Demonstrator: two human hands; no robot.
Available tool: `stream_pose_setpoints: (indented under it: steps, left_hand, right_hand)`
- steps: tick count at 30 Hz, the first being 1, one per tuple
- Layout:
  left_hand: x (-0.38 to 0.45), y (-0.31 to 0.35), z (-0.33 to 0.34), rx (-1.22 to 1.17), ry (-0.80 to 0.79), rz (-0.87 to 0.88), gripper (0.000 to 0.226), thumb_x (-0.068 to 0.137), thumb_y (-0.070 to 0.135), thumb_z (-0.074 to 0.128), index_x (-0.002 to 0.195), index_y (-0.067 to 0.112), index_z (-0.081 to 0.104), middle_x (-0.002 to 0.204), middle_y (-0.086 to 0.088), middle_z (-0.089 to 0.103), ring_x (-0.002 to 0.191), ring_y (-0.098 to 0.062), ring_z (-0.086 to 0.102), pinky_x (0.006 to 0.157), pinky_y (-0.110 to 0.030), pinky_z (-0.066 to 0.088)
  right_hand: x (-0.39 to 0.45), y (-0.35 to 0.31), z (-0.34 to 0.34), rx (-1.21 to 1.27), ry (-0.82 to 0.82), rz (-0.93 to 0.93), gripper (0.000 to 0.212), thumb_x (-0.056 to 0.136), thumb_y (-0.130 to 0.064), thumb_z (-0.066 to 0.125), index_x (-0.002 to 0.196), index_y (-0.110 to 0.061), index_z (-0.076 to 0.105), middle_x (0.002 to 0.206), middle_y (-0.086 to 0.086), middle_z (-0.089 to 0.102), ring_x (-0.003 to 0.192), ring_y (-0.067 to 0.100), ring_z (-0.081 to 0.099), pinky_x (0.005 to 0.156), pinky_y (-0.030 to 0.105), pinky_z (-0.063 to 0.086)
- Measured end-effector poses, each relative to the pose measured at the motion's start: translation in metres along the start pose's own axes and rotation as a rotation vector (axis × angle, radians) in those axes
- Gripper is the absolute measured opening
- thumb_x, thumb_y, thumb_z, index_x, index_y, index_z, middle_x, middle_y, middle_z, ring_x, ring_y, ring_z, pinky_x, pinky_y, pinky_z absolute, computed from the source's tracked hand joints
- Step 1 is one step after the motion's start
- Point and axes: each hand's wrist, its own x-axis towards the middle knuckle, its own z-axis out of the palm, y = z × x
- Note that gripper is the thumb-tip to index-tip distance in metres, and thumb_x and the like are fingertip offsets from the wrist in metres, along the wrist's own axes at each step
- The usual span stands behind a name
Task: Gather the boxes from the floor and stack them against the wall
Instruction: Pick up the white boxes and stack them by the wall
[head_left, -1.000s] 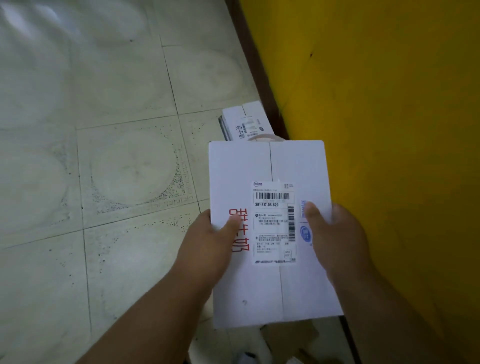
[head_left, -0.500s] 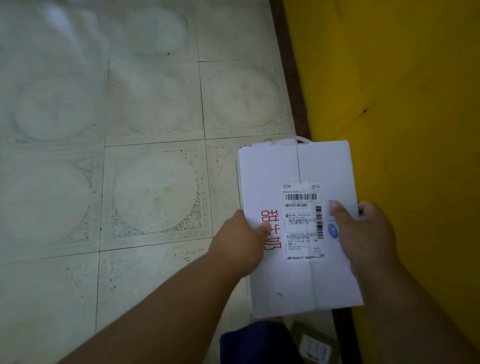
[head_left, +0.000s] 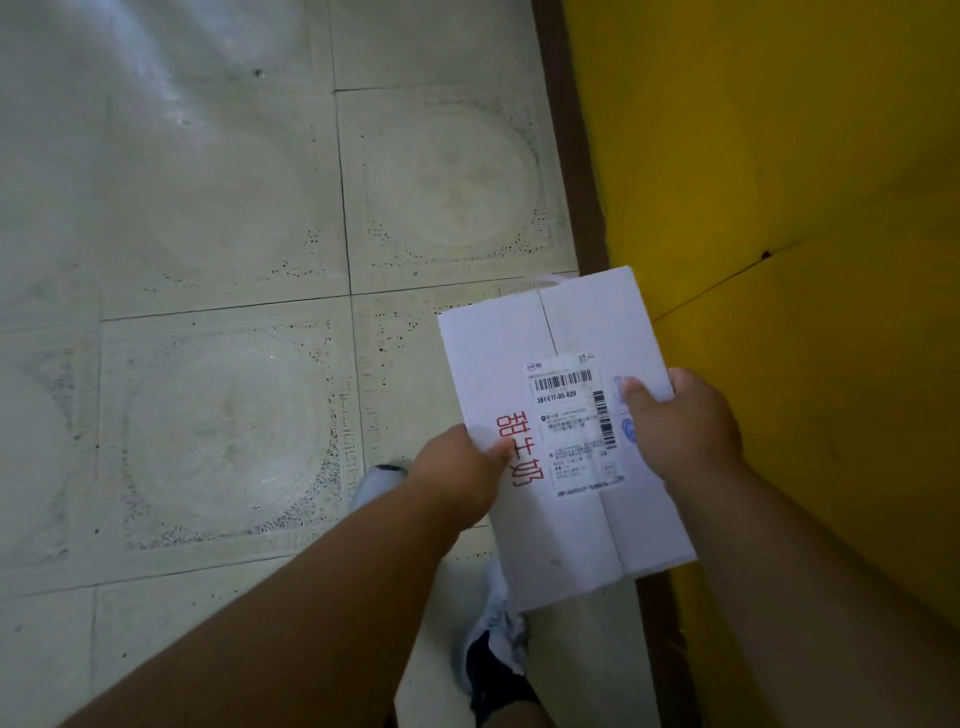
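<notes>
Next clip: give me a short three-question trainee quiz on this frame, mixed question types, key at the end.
1. True or false: both hands grip the white box.
2. Which thumb lies beside the red characters? A) left hand B) right hand
3. Fill in: the wall is painted ____.

Key: 1 true; 2 A; 3 yellow.

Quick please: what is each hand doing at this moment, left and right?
Left hand: closed on the left edge of the white box.
Right hand: closed on the right edge of the same box.
</notes>
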Motion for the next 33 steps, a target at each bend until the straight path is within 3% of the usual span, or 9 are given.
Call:
stream_pose_setpoints:
  steps: [2,8,11,13,20,25,33]
  left_hand:
    - [0.042,-0.004,0.008,0.017,-0.014,-0.013,0.034,0.096,0.038,0.054,0.121,0.017,0.06,0.117,-0.004,0.069,0.102,-0.026,0.067,0.09,-0.046,0.057]
    - [0.129,-0.019,0.017,-0.017,0.031,-0.04,0.035,0.098,0.02,0.051,0.132,0.015,0.044,0.126,-0.005,0.062,0.108,-0.027,0.062,0.082,-0.038,0.057]
    - [0.155,-0.022,0.018,-0.01,0.038,-0.042,0.028,0.099,0.017,0.048,0.127,0.018,0.05,0.121,-0.002,0.064,0.106,-0.026,0.061,0.091,-0.044,0.056]
    - [0.163,-0.021,0.016,0.002,0.036,-0.046,0.027,0.099,0.015,0.047,0.125,0.02,0.054,0.117,0.0,0.065,0.106,-0.025,0.061,0.095,-0.047,0.054]
    - [0.19,-0.02,0.002,-0.116,-0.095,-0.117,0.038,0.098,0.005,0.048,0.132,0.022,0.053,0.12,-0.003,0.065,0.113,-0.028,0.059,0.091,-0.044,0.055]
    - [0.201,-0.009,0.001,-0.18,-0.144,-0.148,0.04,0.098,0.006,0.05,0.136,0.018,0.049,0.13,-0.009,0.061,0.122,-0.032,0.054,0.1,-0.052,0.049]
    - [0.196,-0.002,0.005,-0.265,-0.117,-0.202,0.029,0.097,0.005,0.051,0.125,0.012,0.056,0.121,-0.009,0.065,0.113,-0.03,0.06,0.087,-0.042,0.052]
  right_hand:
    - [0.027,0.009,0.027,-0.015,-0.004,0.033,0.036,0.092,-0.041,0.059,0.113,-0.012,0.064,0.112,0.011,0.065,0.082,0.026,0.059,0.053,0.019,0.035]
    - [0.086,0.025,0.09,0.021,-0.063,0.091,0.037,0.091,-0.029,0.064,0.121,-0.008,0.058,0.122,0.01,0.064,0.097,0.031,0.064,0.059,0.02,0.043]
    - [0.104,0.029,0.107,-0.006,-0.11,0.089,0.035,0.093,-0.028,0.063,0.122,-0.011,0.055,0.12,0.007,0.064,0.091,0.027,0.062,0.05,0.017,0.035]
    - [0.108,0.032,0.113,-0.047,-0.138,0.075,0.036,0.093,-0.029,0.063,0.123,-0.012,0.053,0.124,0.009,0.063,0.099,0.03,0.064,0.049,0.016,0.033]
    - [0.126,0.031,0.125,0.014,-0.197,0.092,0.032,0.091,-0.03,0.062,0.12,-0.016,0.058,0.119,0.005,0.067,0.104,0.03,0.064,0.082,0.036,0.054]
    - [0.137,0.029,0.123,0.038,-0.234,0.136,0.032,0.092,-0.029,0.062,0.121,-0.017,0.057,0.12,0.005,0.066,0.103,0.029,0.065,0.084,0.04,0.055]
    - [0.134,0.024,0.125,0.056,-0.255,0.15,0.03,0.094,-0.029,0.06,0.121,-0.018,0.054,0.121,0.007,0.065,0.103,0.031,0.065,0.086,0.047,0.057]
